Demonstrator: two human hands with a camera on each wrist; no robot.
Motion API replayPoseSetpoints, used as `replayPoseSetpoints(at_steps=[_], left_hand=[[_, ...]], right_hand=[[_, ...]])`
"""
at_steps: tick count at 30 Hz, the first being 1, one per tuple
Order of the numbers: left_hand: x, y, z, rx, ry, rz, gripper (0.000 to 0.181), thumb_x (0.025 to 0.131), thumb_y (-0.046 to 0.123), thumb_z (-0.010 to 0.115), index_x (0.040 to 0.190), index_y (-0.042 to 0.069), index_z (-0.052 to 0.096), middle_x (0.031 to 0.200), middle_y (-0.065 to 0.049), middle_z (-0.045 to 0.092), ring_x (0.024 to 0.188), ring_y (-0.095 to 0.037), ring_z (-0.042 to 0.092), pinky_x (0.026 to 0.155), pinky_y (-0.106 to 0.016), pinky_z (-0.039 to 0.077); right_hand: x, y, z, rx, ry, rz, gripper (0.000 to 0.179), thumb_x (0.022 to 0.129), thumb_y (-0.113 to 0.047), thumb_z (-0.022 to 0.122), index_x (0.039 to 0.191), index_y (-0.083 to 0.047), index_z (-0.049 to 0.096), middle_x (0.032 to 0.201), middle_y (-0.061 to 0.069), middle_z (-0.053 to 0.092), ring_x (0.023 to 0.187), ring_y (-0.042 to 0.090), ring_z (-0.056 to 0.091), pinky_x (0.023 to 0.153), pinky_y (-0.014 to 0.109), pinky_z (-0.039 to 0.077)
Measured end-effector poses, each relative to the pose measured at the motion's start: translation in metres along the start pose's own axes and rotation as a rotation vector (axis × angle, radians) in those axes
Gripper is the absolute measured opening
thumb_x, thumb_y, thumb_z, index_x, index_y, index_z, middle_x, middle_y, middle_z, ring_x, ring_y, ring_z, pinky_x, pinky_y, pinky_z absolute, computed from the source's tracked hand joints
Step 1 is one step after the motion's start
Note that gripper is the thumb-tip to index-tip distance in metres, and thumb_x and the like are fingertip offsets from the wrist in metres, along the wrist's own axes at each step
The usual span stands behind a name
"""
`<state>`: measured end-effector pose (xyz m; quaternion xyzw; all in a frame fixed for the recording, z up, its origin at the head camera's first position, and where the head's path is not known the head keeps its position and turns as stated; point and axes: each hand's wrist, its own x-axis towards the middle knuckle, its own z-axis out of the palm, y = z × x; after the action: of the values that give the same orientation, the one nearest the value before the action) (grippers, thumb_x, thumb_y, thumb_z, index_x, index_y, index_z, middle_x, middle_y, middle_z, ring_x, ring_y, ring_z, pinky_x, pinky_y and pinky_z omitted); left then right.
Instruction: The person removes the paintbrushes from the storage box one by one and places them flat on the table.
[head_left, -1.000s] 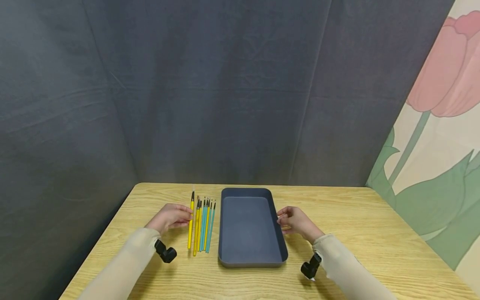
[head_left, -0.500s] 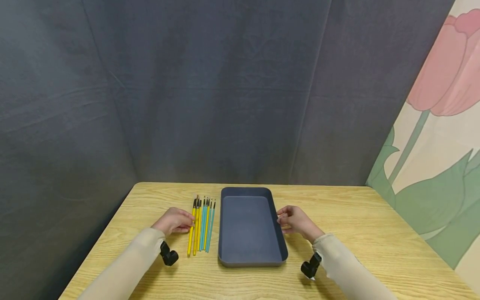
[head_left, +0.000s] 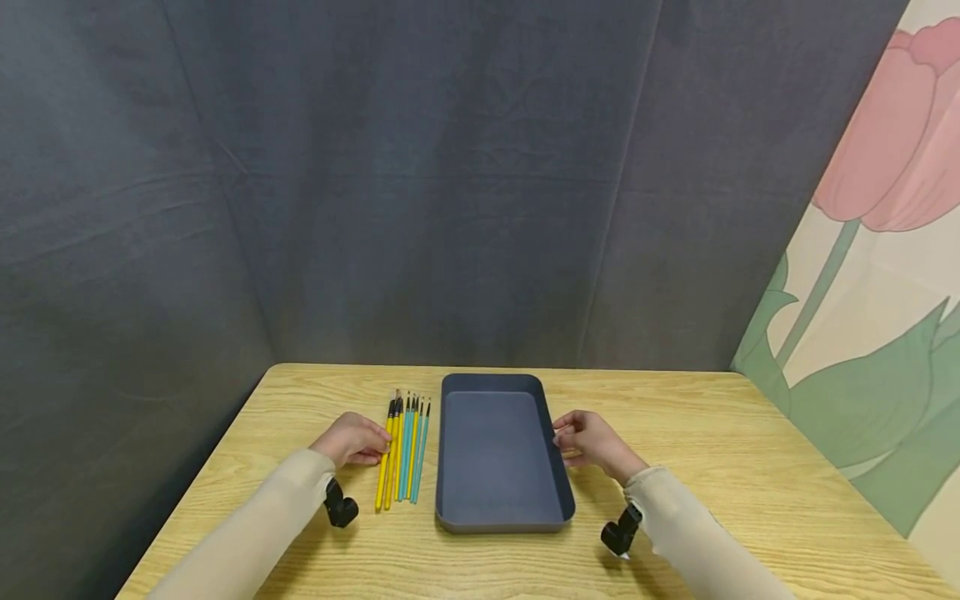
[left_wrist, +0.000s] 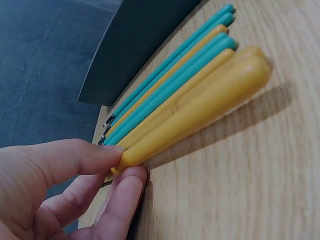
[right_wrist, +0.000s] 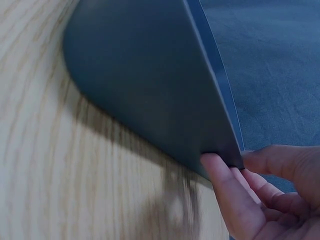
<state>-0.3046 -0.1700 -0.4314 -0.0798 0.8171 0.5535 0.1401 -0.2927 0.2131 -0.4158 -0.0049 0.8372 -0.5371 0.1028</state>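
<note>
My left hand [head_left: 351,437] pinches the leftmost yellow paintbrush [left_wrist: 200,110] between thumb and fingertips, low over the table. Right beside that brush, several more yellow paintbrushes and teal paintbrushes [head_left: 418,462] lie in a close row, bristle ends pointing away. A dark grey rectangular tray [head_left: 504,528] with nothing in it stands to the right of the row. On the tray's right side, my right hand [head_left: 592,442] holds the wall, with the thumb at the rim and fingertips against the outer face, as the right wrist view shows.
Everything rests on a light wooden table [head_left: 675,425]. A dark grey cloth [head_left: 450,208] hangs behind the table and along its left. At the right is a wall panel with a painted tulip [head_left: 885,142].
My left hand has moved slightly right and toward me, bringing the yellow paintbrush down against the others in the row. The right hand and tray have stayed put.
</note>
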Motion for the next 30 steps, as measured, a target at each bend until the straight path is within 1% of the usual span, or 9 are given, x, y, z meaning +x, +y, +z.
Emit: replayPoseSetpoints(at_steps=[5,10,22,25,30], left_hand=[[0.0,0.002,-0.002,0.019,-0.016,-0.006,0.015,0.08,-0.006,0.07,0.095,-0.008,0.069,0.077,-0.007,0.07,0.06,-0.012,0.061,0.059,-0.025,0.058],[0.0,0.003,-0.003,0.022,-0.031,-0.01,0.015,0.081,-0.007,0.07,0.095,-0.009,0.068,0.077,-0.009,0.071,0.062,-0.014,0.063,0.061,-0.026,0.059],[0.003,0.003,-0.005,0.024,-0.035,-0.034,0.015,0.082,-0.006,0.069,0.097,-0.007,0.069,0.079,-0.01,0.071,0.063,-0.014,0.064,0.063,-0.027,0.06],[0.002,0.004,-0.006,0.013,-0.049,-0.033,0.014,0.084,-0.004,0.069,0.097,-0.007,0.07,0.079,-0.011,0.071,0.061,-0.014,0.064,0.062,-0.027,0.06],[-0.002,0.007,-0.011,0.031,-0.102,-0.012,0.019,0.087,0.001,0.067,0.104,-0.007,0.069,0.081,-0.012,0.071,0.063,-0.014,0.065,0.062,-0.026,0.06]], right_hand=[[0.0,-0.001,0.001,-0.005,0.002,0.0,0.022,0.092,0.008,0.054,0.114,0.011,0.052,0.091,0.014,0.059,0.075,0.018,0.061,0.066,0.037,0.061],[0.001,-0.001,0.001,-0.004,0.002,0.002,0.022,0.092,0.008,0.054,0.114,0.01,0.052,0.091,0.014,0.059,0.075,0.017,0.061,0.066,0.037,0.061],[0.002,-0.001,0.002,0.003,-0.001,0.006,0.022,0.091,0.009,0.054,0.113,0.011,0.052,0.09,0.013,0.059,0.075,0.017,0.061,0.066,0.037,0.061],[0.002,-0.001,0.002,0.008,-0.002,0.005,0.023,0.091,0.009,0.054,0.113,0.011,0.052,0.09,0.013,0.06,0.074,0.017,0.06,0.066,0.037,0.061],[0.002,0.0,0.001,0.004,0.001,0.005,0.022,0.092,0.008,0.054,0.114,0.011,0.052,0.092,0.014,0.06,0.076,0.017,0.061,0.068,0.038,0.061]])
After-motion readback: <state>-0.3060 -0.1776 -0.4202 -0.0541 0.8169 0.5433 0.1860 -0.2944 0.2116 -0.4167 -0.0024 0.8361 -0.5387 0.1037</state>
